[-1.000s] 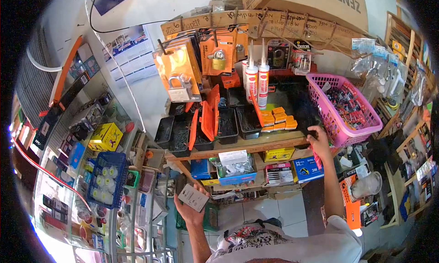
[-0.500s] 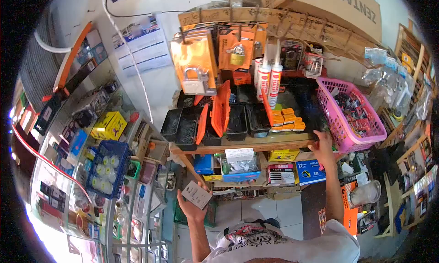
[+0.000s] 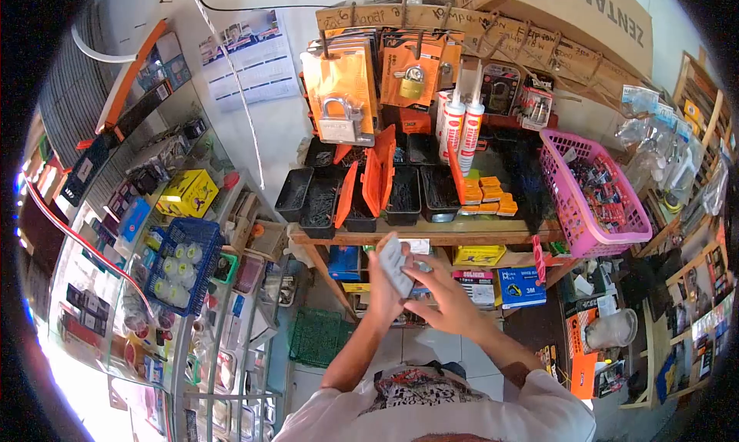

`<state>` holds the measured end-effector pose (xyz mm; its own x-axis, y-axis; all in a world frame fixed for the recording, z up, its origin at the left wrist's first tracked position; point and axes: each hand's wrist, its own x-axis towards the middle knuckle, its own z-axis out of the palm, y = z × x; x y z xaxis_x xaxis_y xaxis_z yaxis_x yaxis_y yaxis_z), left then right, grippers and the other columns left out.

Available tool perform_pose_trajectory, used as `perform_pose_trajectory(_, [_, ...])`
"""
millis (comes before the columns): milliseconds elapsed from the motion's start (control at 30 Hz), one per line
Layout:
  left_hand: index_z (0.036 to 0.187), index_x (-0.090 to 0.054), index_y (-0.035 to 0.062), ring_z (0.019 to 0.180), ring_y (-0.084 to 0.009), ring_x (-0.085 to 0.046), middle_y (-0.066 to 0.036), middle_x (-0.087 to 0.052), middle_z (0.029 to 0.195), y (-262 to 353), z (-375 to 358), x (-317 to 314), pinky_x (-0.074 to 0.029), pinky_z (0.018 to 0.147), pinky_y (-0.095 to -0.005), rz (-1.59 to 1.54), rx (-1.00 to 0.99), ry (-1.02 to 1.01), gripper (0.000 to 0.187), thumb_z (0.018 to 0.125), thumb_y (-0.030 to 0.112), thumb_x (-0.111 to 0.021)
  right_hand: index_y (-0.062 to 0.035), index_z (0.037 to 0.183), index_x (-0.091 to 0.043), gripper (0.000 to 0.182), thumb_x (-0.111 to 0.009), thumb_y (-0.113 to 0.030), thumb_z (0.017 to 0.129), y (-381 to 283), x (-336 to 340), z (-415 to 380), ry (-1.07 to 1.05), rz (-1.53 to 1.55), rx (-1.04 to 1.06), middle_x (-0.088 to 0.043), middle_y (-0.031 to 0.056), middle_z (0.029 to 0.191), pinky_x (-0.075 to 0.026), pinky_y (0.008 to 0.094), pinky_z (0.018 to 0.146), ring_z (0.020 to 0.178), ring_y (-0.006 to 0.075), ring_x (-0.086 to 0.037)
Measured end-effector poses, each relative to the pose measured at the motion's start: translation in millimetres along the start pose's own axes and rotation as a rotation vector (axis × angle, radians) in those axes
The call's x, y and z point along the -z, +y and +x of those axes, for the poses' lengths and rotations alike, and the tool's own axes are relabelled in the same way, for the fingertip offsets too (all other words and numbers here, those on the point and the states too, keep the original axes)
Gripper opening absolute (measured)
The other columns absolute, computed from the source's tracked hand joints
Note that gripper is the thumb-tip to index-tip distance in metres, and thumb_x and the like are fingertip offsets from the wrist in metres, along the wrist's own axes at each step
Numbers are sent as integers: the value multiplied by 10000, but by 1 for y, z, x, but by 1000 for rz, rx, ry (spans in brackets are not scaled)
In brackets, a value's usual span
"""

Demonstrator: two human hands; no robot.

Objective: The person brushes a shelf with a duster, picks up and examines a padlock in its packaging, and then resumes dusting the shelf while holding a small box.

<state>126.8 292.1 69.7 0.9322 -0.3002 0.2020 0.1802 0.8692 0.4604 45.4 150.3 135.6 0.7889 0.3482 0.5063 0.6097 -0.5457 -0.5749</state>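
Observation:
My left hand [image 3: 380,290] is wrapped round a small, flat, pale box with print on it [image 3: 392,263], held up tilted before the shelf's front edge. From the right, my right hand [image 3: 450,297] reaches to the same box. Its fingertips are right at the box's edge, with thumb and fingers apart. Just beyond the hands stands the wooden shelf [image 3: 493,233]. On it are black bins of small dark hardware [image 3: 402,198], upright orange lids [image 3: 379,173] and small orange boxes [image 3: 489,192].
A pink basket [image 3: 589,246] of small packets sits at the shelf's right end. White sealant tubes [image 3: 469,134] and carded padlocks [image 3: 339,123] stand and hang behind. To the left, a glass case holds a blue basket [image 3: 177,307]. A green crate [image 3: 317,338] is on the floor.
My left hand has lifted the box up and to the right, turning it. My right hand has left the shelf's right end and come in to the box.

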Motion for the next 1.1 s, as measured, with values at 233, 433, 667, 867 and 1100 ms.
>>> perform_pose_trajectory(233, [1437,-309,112,1040,-135,-515,-65,-485,1245,8,18,-79,-477,814,-284,477,-194,-141,489,1002,74,-530,2,1304,-515,370,-592,-49,946,25,4,24,405,72,-59,-640,140,1069,-520,375,856,975,239,-630])
perform_pose_trajectory(433, [1384,-403,52,1081,-131,-511,-80,-495,1268,32,12,-99,-458,882,-287,617,-79,-284,403,1001,86,-525,10,1257,-523,292,-547,-167,1026,12,29,29,436,874,-194,-642,67,1083,-523,273,711,812,114,-631])
perform_pose_trajectory(667, [1340,-472,37,1183,-197,-471,-113,-487,1274,65,29,-146,-372,994,-326,1028,-305,-612,419,951,148,-583,-7,1315,-483,367,-526,-242,1036,-5,54,8,471,1085,-267,-641,96,1151,-555,325,722,921,168,-652])
perform_pose_trajectory(867, [1296,-533,38,1161,-255,-493,-137,-514,1254,93,52,-222,-398,960,-345,1164,-637,-866,453,879,152,-670,-15,1323,-474,378,-522,-255,1035,-3,86,-14,512,1045,-222,-634,108,1173,-548,339,718,943,185,-649])
perform_pose_trajectory(1100, [1124,-608,26,1048,-340,-555,-147,-604,1120,98,94,-305,-413,958,-428,1353,-1201,-777,332,890,254,-667,-30,1253,-523,334,-552,-265,1018,-16,140,-22,616,858,-189,-638,69,1151,-531,301,714,941,142,-628])
